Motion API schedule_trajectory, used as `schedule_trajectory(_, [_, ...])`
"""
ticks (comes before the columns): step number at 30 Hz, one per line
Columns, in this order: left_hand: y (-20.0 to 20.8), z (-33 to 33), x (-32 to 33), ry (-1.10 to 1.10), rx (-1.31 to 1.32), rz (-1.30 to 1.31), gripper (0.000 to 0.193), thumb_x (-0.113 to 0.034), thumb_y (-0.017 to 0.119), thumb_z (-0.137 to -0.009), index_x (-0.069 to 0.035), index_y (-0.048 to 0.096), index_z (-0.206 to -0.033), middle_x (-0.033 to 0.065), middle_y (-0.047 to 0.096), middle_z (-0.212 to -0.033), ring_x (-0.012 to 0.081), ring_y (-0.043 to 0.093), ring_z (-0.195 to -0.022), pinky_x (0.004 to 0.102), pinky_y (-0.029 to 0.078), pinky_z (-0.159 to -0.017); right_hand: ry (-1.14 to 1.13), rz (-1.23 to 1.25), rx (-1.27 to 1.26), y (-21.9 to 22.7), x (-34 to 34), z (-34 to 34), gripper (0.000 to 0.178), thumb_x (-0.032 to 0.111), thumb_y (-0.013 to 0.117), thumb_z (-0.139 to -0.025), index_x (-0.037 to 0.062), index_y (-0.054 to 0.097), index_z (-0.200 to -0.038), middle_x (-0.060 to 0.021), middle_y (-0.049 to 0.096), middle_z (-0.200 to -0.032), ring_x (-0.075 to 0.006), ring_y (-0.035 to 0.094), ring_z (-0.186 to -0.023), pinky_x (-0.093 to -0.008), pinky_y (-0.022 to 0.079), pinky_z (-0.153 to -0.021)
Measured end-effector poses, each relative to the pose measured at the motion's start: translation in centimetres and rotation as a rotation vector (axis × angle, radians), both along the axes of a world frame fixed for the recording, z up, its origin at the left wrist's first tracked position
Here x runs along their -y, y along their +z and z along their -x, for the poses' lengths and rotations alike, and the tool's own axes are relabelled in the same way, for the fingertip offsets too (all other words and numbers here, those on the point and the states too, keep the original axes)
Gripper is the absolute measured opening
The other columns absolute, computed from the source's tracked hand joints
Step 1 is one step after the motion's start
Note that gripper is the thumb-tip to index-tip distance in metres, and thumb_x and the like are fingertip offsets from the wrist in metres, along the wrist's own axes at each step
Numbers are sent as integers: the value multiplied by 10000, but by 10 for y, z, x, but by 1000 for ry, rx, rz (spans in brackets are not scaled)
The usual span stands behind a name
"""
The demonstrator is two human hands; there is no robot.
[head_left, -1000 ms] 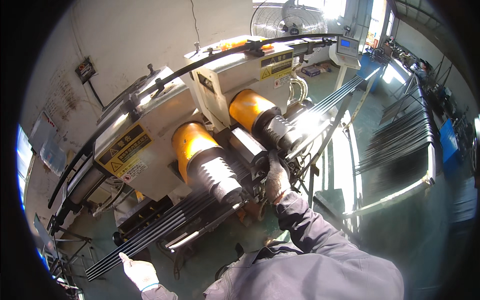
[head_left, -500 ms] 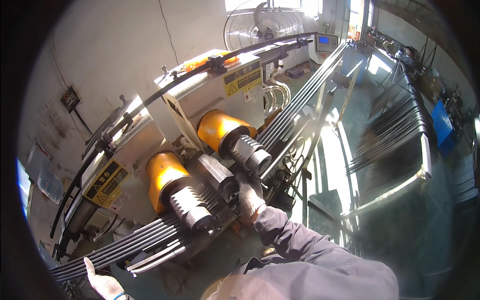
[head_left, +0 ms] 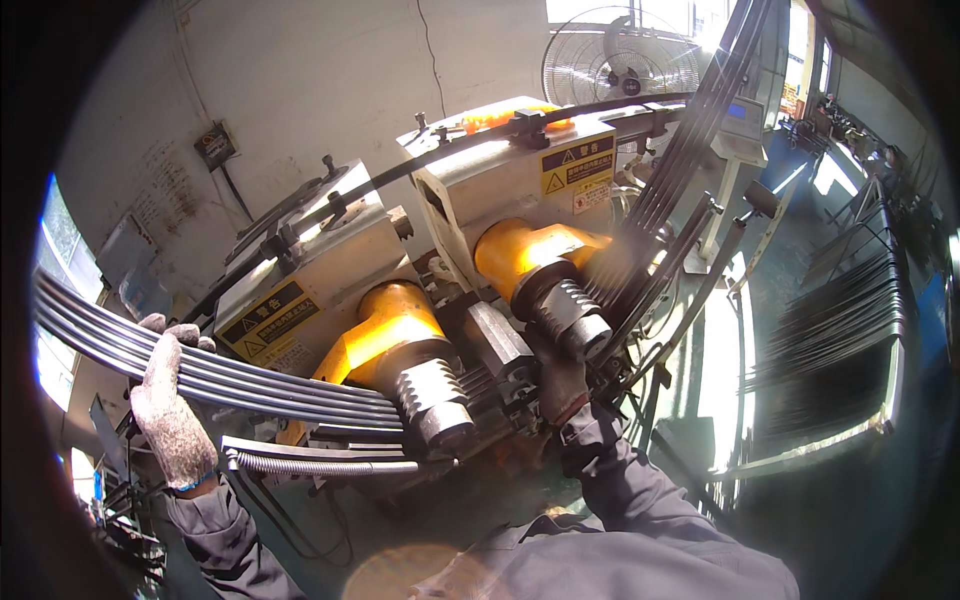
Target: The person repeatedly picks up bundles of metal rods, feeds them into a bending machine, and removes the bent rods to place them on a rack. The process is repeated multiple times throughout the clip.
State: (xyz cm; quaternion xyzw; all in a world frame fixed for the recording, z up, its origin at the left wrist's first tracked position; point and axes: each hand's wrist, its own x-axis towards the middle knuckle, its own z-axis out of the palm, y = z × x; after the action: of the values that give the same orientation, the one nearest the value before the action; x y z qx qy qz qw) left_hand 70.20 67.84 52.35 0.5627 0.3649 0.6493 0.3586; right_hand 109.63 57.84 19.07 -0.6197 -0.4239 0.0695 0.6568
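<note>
My left hand (head_left: 170, 400), in a grey knit glove, grips a bundle of several long thin steel rods (head_left: 250, 385) at its left end. The rods run rightward into a machine (head_left: 330, 270) with two yellow heads and ribbed steel rollers (head_left: 435, 400), then sweep up toward the top right. My right hand (head_left: 560, 385), in a dark glove, is down between the two rollers, on the rods next to the right roller (head_left: 575, 315); its fingers are partly hidden.
A corrugated metal hose (head_left: 320, 463) lies below the left roller. A rack of stacked dark rods (head_left: 840, 340) stands at the right. A round fan (head_left: 620, 60) is behind the machine, before a pale wall (head_left: 300, 90).
The view has dropped closer to the machine. My left hand has risen from the lower edge and closed on the rod bundle. My right hand stays between the rollers.
</note>
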Motion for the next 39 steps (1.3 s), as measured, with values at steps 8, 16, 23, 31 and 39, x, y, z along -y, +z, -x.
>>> schedule_trajectory(8, [36,-81,13,45,-871,-402,232,-43,611,-1094,-96,764,-1260,71,758,-1007,136,748,-938,275,610,-803,24,116,135,5,14,0,367,166,587,-1143,47,716,-1465,-166,697,-1509,-304,625,-1446,-413,478,-1220])
schedule_trajectory(16, [45,-141,20,-170,-387,-61,312,-121,730,-1020,-92,664,-1324,21,689,-1021,134,704,-933,323,578,-843,79,-5,-45,5,9,1,485,65,647,-1019,120,680,-1500,-235,680,-1481,-421,661,-1380,-491,536,-1164])
schedule_trajectory(23, [44,-132,11,-154,-417,86,306,-198,729,-1053,-92,668,-1334,19,672,-1041,123,664,-1000,318,521,-938,35,212,206,23,19,1,476,77,606,-1044,119,677,-1512,-229,704,-1440,-410,689,-1345,-452,566,-1106])
schedule_trajectory(31, [40,-131,7,-241,-375,-56,341,-124,712,-1057,-67,607,-1377,31,665,-1022,152,678,-944,331,554,-897,104,161,-53,34,24,6,449,83,588,-1057,137,709,-1485,-197,713,-1444,-364,702,-1341,-417,561,-1102])
schedule_trajectory(39, [39,-125,1,-282,-383,-65,354,-167,728,-1054,-74,629,-1381,35,674,-1035,150,683,-963,325,542,-920,87,83,-92,19,20,8,439,96,585,-1078,141,704,-1499,-177,707,-1449,-339,680,-1374,-386,536,-1133])
